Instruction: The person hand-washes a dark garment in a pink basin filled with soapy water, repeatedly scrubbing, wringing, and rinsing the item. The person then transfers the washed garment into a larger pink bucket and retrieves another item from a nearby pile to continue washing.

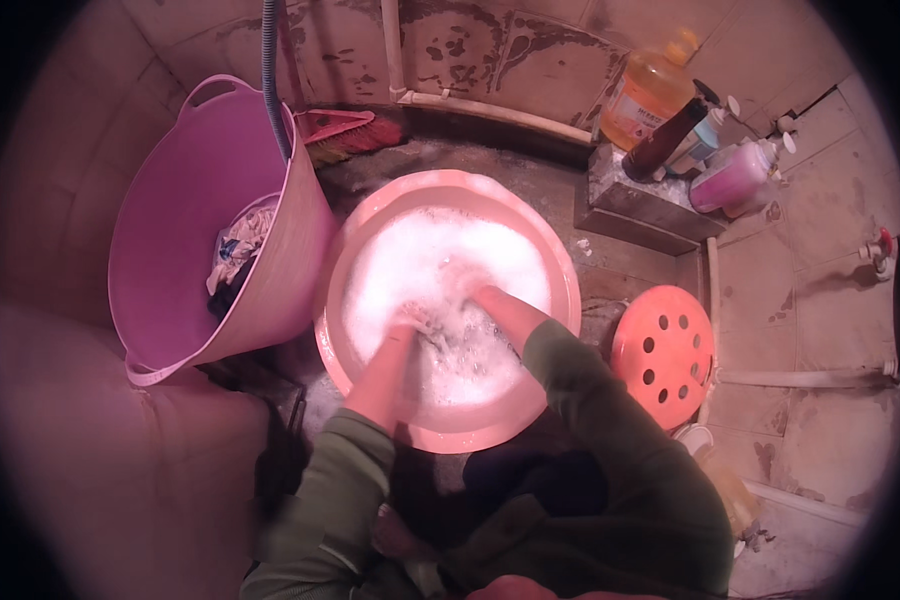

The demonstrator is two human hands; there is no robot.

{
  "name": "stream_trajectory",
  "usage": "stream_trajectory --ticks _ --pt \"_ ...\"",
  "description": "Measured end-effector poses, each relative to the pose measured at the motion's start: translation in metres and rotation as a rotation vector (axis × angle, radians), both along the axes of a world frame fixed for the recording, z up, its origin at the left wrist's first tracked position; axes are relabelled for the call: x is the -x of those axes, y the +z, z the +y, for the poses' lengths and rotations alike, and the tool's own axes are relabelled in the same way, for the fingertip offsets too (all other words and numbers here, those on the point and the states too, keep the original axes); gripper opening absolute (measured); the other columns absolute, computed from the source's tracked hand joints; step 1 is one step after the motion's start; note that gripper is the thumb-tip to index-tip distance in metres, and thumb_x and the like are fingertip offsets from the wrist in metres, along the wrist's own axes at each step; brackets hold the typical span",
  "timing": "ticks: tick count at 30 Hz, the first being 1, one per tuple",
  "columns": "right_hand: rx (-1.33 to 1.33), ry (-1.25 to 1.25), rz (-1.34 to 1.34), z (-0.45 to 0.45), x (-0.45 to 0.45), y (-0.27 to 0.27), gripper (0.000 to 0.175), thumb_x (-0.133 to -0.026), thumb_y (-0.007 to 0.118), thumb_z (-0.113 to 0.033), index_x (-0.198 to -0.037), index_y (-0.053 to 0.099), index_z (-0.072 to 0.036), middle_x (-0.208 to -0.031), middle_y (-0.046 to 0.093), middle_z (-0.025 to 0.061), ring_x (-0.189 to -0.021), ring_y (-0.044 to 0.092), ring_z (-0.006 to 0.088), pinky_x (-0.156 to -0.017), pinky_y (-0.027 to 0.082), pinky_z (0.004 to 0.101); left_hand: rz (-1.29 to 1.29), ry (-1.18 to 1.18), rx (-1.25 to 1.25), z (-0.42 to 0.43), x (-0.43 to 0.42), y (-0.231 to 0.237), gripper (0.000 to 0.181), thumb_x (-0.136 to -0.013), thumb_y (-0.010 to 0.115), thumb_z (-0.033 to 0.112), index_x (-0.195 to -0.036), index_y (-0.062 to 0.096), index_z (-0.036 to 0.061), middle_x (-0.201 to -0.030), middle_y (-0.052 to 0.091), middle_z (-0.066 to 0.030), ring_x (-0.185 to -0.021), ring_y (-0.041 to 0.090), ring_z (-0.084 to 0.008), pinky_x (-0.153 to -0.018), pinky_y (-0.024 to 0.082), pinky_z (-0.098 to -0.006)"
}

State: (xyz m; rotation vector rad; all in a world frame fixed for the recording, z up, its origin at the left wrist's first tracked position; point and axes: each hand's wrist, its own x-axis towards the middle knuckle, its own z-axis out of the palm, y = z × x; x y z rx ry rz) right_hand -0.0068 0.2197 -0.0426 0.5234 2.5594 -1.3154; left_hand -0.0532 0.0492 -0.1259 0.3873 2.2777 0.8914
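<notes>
Both my hands are sunk in a round pink plastic basin (450,441) filled with white suds (401,247). My left hand (412,313) dips into the foam near the middle of the basin, its fingers mostly under the surface. Slightly farther off and to the right, my right hand (474,283) is blurred and largely covered by foam. Whatever the hands may grip under the water is hidden. Between and below them the foam thins to bubbly water (457,360). Green sleeves are pushed up above both wrists.
On the left stands a tall purple tub (157,225) with crumpled clothes (241,244) inside. A red broom (360,135) lies behind it. Bottles, including an orange-yellow jug (649,94), crowd a ledge (645,196) at upper right. A pink perforated stool (664,356) is right of the basin.
</notes>
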Motion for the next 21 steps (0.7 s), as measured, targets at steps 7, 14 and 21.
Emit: stream_trajectory --ticks 7,14,21 --pt "0.268 -0.085 0.283 -0.019 -0.051 0.134 0.04 -0.104 0.054 -0.037 -0.124 0.048 -0.002 -0.105 0.067 0.0237 -0.095 0.064 0.0336 -0.09 0.048 0.0426 0.044 -0.199 -0.345 -0.027 0.03 0.173 0.057 -0.077 0.078 0.007 -0.129 0.056 -0.0013 -0.113 0.069 -0.0129 -0.102 0.066 -0.0218 -0.09 0.053 -0.036" --pt "-0.727 -0.012 -0.049 -0.015 -0.119 0.067 0.088 -0.094 0.059 -0.059 -0.156 0.022 -0.007 -0.131 0.058 0.0351 -0.141 0.036 0.0507 -0.108 0.038 0.0586 0.281 -0.576 0.193 -0.039 -0.042 0.182 0.112 -0.058 0.096 0.039 -0.146 0.033 0.0131 -0.149 0.033 -0.027 -0.129 0.045 -0.0466 -0.105 0.042 -0.0562" --pt "-0.221 0.192 -0.396 -0.042 -0.096 0.014 0.071 -0.093 0.06 -0.051 -0.144 0.042 -0.006 -0.132 0.06 0.026 -0.139 0.031 0.0458 -0.105 0.038 0.0578 -0.002 -0.618 0.195 -0.027 -0.073 0.019 0.098 -0.071 0.088 0.039 -0.149 0.037 0.0083 -0.142 0.043 -0.032 -0.128 0.051 -0.0439 -0.106 0.046 -0.0459"
